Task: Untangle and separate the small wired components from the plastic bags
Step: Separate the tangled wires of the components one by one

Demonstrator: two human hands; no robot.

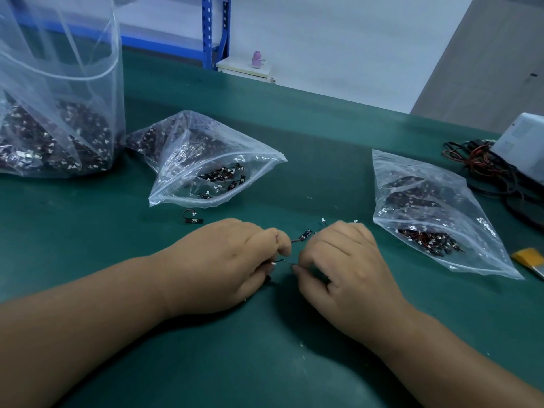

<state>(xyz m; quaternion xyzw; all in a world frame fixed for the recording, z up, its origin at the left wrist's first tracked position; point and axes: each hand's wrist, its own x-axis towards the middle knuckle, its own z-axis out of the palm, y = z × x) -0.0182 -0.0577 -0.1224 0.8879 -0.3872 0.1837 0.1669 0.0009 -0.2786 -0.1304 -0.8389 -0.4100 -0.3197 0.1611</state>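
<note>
Between the two hands, just over the green tabletop (265, 363), is a small tangle of wired components (305, 234): a black module on a red-and-black lead, with another thin lead lower down. The left hand (229, 260) pinches one end of the tangle with curled fingers (281, 242). The right hand (347, 266), knuckles up, pinches the other end, its fingers (306, 265) curled tight on the lead. Two white plugs (323, 221) show just beyond the right hand.

A loose component (192, 219) lies on the tabletop ahead and left of the left hand, just in front of the middle bag (206, 163). This clear zip bag lies on its side, part full of the same parts. The right bag (426, 213) lies beside the right hand, with parts heaped near its seal. The big bag (56, 98) stands at far left, its bottom packed with dark parts.

Farther right, a cable bundle (482, 166) lies against a white box (521, 142), and a yellow pad (530, 257) sits at the edge. Behind the tabletop stand a blue rack (215, 30) and a pink bottle (256, 58).
</note>
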